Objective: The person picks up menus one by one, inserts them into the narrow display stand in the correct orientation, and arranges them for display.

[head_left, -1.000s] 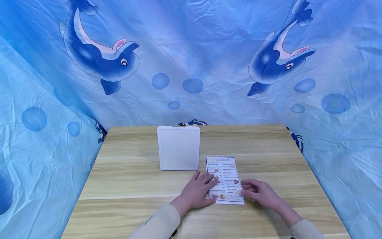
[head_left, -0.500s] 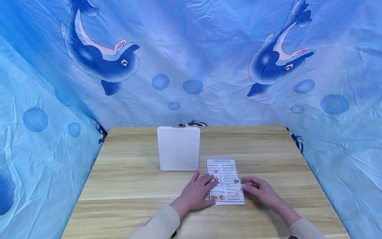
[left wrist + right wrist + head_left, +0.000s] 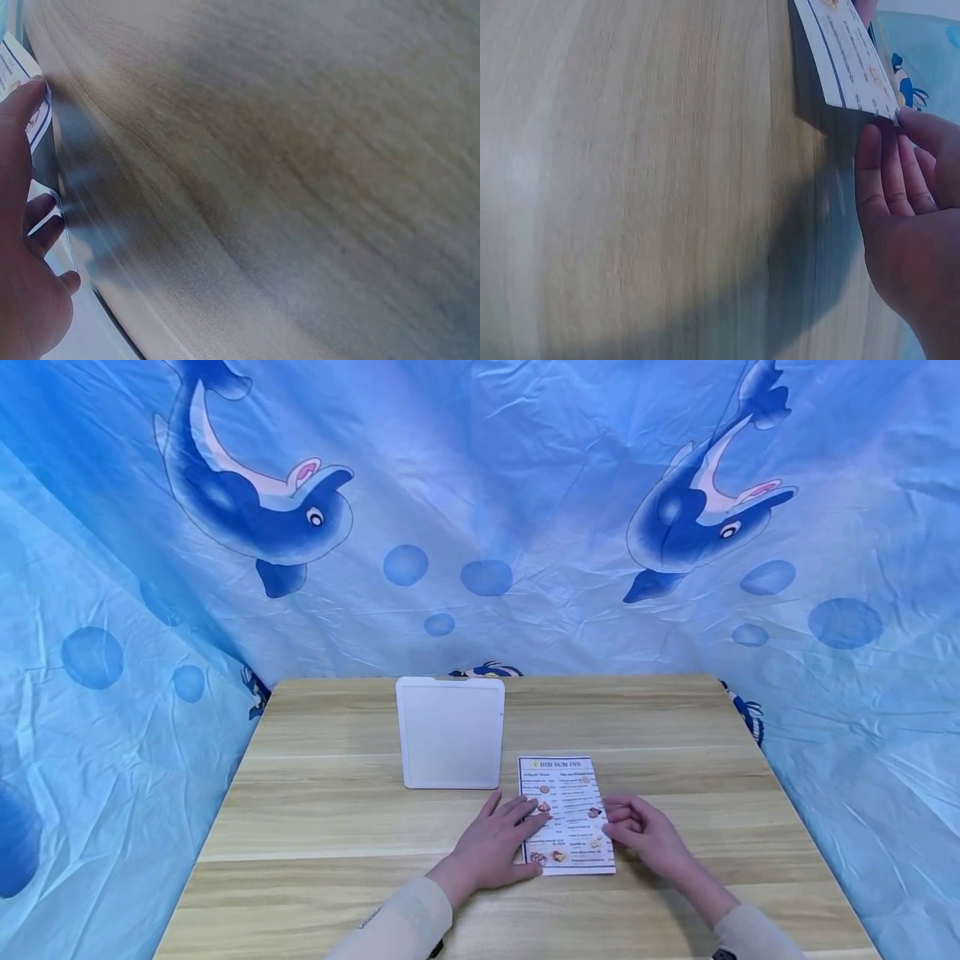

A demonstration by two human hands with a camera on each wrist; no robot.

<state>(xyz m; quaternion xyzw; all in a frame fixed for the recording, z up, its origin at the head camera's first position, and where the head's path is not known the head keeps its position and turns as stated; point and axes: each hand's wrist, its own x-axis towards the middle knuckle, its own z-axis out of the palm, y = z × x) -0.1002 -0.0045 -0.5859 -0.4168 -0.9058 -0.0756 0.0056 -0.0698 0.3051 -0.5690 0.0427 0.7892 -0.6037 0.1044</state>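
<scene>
A printed menu (image 3: 566,818) headed "DIM SUM INN" lies on the wooden table, its top edge facing away from me. My left hand (image 3: 495,843) rests on its left side with fingers spread, the fingertips and thumb on the paper. At the opposite edge, my right hand (image 3: 648,835) pinches the menu's right side. The right wrist view shows the thumb (image 3: 930,131) over the menu's edge (image 3: 851,67) and the other fingers curled beneath it. In the left wrist view, the left hand (image 3: 26,225) shows at the far left, with a corner of the menu (image 3: 19,71).
A white framed panel (image 3: 452,735) with rounded corners stands behind and left of the menu. The wooden table (image 3: 300,835) extends to both sides. Blue cloth (image 3: 540,485) printed with dolphins hangs behind and around it.
My right hand has shifted slightly up along the menu's right edge, its fingers and thumb changing position there. My left hand and the white panel stay in place.
</scene>
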